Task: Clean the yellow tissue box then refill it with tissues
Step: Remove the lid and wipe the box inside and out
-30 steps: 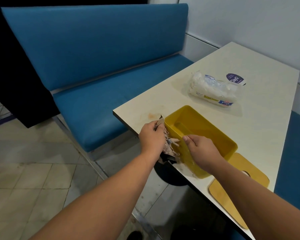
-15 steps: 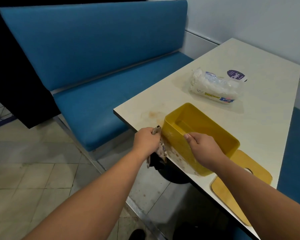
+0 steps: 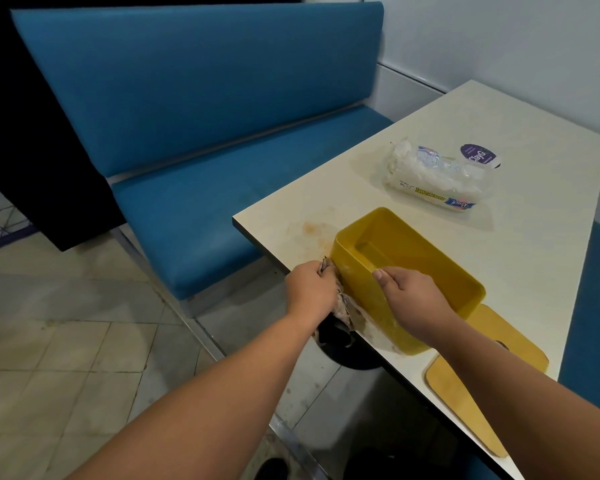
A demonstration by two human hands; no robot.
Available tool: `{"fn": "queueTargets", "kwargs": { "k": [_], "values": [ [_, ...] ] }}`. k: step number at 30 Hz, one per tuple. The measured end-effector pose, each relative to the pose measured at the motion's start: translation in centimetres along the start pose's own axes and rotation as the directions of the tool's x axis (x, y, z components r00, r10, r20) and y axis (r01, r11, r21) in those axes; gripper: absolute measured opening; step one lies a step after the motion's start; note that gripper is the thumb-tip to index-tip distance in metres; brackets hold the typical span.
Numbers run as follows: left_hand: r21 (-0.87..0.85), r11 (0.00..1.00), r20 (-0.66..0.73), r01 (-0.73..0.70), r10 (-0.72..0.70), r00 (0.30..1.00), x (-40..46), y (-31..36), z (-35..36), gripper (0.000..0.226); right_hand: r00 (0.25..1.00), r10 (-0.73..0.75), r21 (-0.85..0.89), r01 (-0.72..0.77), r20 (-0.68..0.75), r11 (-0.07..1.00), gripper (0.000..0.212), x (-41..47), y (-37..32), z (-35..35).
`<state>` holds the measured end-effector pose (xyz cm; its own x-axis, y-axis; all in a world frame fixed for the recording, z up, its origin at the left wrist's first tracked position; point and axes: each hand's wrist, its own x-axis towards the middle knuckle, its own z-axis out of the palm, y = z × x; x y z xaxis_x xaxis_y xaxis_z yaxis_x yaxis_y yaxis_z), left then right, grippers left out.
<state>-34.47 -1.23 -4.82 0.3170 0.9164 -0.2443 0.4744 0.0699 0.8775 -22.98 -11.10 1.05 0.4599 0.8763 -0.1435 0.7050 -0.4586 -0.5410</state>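
Box: yellow box [image 3: 430, 268], open-topped and seemingly empty, stands on the table [image 3: 520, 251] near its front corner.
Left hand: left hand [image 3: 310, 289] is fisted round a soiled rag [image 3: 343, 304], pressed to the box's outer end wall at the table edge.
Right hand: right hand [image 3: 413, 303] grips the near long rim, thumb on the rim, fingers curled down the outside wall.
Lid: yellow lid [image 3: 478, 382] lies flat beside the box, partly hidden by the right forearm.
Handling: looks like thin rigid plastic, likely light and apt to skid on the smooth top; best steadied at the rim or a corner while wiped.
Pack: tissue pack [image 3: 437, 174] lies farther back, well apart from the box; soft and crinkly, probably easy to crush.
Writing: pack reads "PAPER TOWEL", upside down, plus a script logo too small to make out; purple round label [image 3: 478, 155] behind it reads roughly "Clay G".
Stage: cleaning under way, refill not begun.
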Motion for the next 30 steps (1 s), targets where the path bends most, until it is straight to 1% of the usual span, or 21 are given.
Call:
{"fn": "queueTargets", "kwargs": {
  "k": [2, 7, 10, 13, 15, 17, 19, 21, 23, 25, 26, 28, 30],
  "values": [
    [0.002, 1.0, -0.006, -0.005, 0.005, 1.0, 0.1, 0.1, -0.1, 0.044, 1.0, 0.002, -0.002, -0.002, 0.002, 1.0, 0.044, -0.1, 0.0, 0.0],
    [-0.099, 0.995, -0.025, -0.01, 0.008, 1.0, 0.4, -0.1, -0.3, 0.037, 1.0, 0.003, 0.003, -0.003, 0.005, 1.0, 0.045, 0.0, 0.0, -0.1],
    [-0.078, 0.997, -0.006, 0.017, -0.017, 1.0, 0.4, -0.8, -0.3, 0.037, 1.0, -0.003, 0.001, 0.003, 0.003, 1.0, 0.044, -0.1, 0.0, -0.1],
    [-0.19, 0.981, -0.043, -0.022, 0.014, 0.999, 0.5, 0.1, -0.4, 0.036, 1.0, 0.007, 0.002, -0.007, 0.006, 1.0, 0.043, 0.0, 0.1, -0.1],
    [-0.242, 0.968, -0.079, -0.069, 0.051, 0.996, 0.5, 0.5, -0.6, 0.03, 1.0, 0.009, 0.009, -0.009, 0.015, 1.0, 0.041, 0.0, 0.1, -0.1],
    [-0.23, 0.97, -0.071, -0.082, 0.068, 0.995, 0.5, 0.1, -0.5, 0.026, 1.0, 0.008, 0.011, -0.008, 0.017, 1.0, 0.041, 0.0, 0.1, -0.1],
    [-0.173, 0.984, -0.03, -0.037, 0.033, 0.999, 0.8, -0.5, -0.4, 0.026, 1.0, 0.008, 0.014, -0.008, 0.018, 1.0, 0.042, 0.0, 0.2, -0.1],
    [-0.145, 0.989, -0.02, -0.007, 0.004, 1.0, 1.1, -0.6, -0.4, 0.03, 1.0, 0.009, 0.016, -0.009, 0.022, 1.0, 0.043, 0.0, 0.1, -0.1],
    [-0.194, 0.98, -0.04, -0.039, 0.032, 0.999, 1.1, -0.1, -0.6, 0.029, 1.0, 0.013, 0.016, -0.014, 0.023, 1.0, 0.042, 0.0, 0.1, -0.1],
    [-0.254, 0.963, -0.058, -0.09, 0.077, 0.995, 0.7, 0.4, -0.9, 0.023, 1.0, 0.015, 0.018, -0.015, 0.021, 1.0, 0.042, 0.0, 0.1, -0.1],
    [-0.258, 0.96, -0.063, -0.111, 0.098, 0.993, 0.5, 0.4, -1.0, 0.021, 1.0, 0.016, 0.019, -0.016, 0.018, 1.0, 0.042, 0.1, 0.1, 0.0],
    [-0.216, 0.971, -0.054, -0.104, 0.094, 0.994, 0.5, -0.2, -0.7, 0.022, 1.0, 0.014, 0.018, -0.014, 0.016, 1.0, 0.042, 0.0, 0.2, 0.0],
    [-0.139, 0.989, -0.039, -0.045, 0.04, 0.998, 0.8, -0.8, -0.2, 0.031, 1.0, 0.008, 0.021, -0.009, 0.015, 1.0, 0.042, 0.0, 0.2, 0.0]
  ]
}}
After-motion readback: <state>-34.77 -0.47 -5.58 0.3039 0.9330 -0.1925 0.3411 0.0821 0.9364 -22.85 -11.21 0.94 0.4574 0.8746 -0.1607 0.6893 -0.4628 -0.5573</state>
